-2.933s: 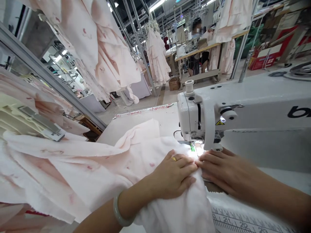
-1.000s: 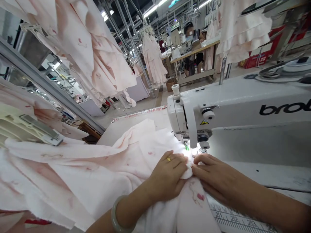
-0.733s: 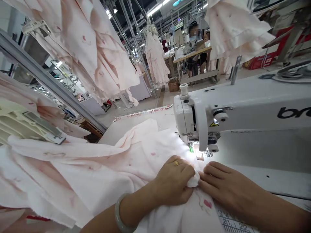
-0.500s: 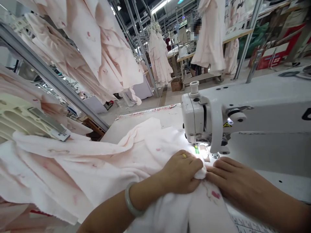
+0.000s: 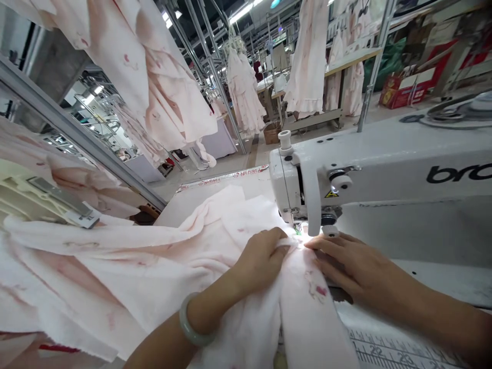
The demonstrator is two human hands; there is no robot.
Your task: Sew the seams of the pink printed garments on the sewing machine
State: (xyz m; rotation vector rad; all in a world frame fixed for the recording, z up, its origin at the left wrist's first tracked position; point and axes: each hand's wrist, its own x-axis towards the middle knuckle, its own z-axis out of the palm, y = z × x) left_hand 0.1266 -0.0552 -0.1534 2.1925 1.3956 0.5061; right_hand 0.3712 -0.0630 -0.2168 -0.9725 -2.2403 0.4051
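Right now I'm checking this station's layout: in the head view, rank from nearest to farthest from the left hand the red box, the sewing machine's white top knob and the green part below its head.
1. Green part: just right of the left hand, under the machine head.
2. White knob: atop the machine head.
3. Red box: right background.

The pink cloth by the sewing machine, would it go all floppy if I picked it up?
Probably yes: the cloth droops in loose, soft folds. It likely bends easily, since the left hand has a fold of it bunched between fingers and thumb. It probably wouldn't roll, as it lies spread out and rumpled.
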